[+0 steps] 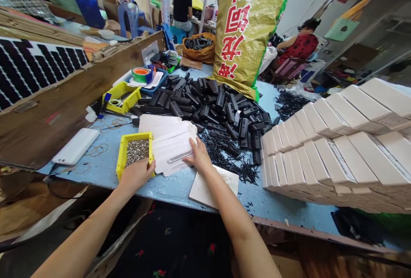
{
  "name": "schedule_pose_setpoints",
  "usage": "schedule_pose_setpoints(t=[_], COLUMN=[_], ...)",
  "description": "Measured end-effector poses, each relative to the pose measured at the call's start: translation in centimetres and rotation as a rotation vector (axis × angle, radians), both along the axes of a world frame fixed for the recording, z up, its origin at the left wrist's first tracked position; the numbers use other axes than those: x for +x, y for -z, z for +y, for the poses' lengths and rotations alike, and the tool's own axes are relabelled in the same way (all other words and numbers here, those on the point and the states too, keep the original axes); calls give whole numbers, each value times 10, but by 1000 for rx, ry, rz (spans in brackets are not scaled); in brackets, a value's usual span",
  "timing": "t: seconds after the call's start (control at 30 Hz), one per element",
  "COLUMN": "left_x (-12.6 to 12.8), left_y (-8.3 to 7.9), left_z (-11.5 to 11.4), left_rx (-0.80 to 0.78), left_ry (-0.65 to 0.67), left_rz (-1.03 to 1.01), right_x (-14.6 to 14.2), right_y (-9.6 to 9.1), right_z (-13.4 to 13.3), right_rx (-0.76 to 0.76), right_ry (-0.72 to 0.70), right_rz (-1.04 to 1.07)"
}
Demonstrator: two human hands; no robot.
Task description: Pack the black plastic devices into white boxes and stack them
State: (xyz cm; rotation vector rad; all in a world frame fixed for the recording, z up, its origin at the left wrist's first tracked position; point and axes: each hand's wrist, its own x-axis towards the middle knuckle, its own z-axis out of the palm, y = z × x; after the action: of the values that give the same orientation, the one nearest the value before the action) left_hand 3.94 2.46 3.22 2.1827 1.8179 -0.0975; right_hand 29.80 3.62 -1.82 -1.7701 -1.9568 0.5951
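A fanned stack of white printed leaflets (175, 139) lies on the blue table in front of me. My right hand (199, 155) grips the right edge of the leaflets, its fingers on the top sheet by a printed drawing. At their lower left, my left hand (137, 173) is closed, thumb and forefinger together between the sheets and a yellow bin (119, 158). Whether those fingers pinch paper or the bin's rim, I cannot make out. Small metal screws (137, 150) fill the bin. Under my right forearm sits a whitish square board (205, 188) with tiny pieces on it.
Black plastic casings (205, 98) are heaped behind the leaflets, with thin black strips (221, 152) nearer me. White boxes (321, 141) are stacked at right. A gold sack (247, 25) stands behind. Left are a second yellow bin (123, 106) and a white power bank (76, 146). Two people sit farther back.
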Motion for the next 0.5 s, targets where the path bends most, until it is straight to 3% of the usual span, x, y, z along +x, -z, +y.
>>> schedule_pose_setpoints(t=[0.07, 0.13, 0.27, 0.37, 0.5], left_x=[-6, -17, -35, -38, -36], left_y=[-1, -1, 6, 12, 10], left_z=[2, 6, 16, 22, 28], left_rx=[-3, 71, 118, 43, 39], left_ry=[26, 104, 232, 232, 213], left_rz=[-74, -122, 27, 100, 79], right_x=[16, 48, 131, 168, 177], right_y=[-9, -21, -35, -33, -34], right_z=[-3, -11, -28, -28, -18], right_rx=[29, 58, -20, -105, -133], right_ry=[38, 170, 441, 428, 375], right_rz=[-7, -26, -112, -138, -114])
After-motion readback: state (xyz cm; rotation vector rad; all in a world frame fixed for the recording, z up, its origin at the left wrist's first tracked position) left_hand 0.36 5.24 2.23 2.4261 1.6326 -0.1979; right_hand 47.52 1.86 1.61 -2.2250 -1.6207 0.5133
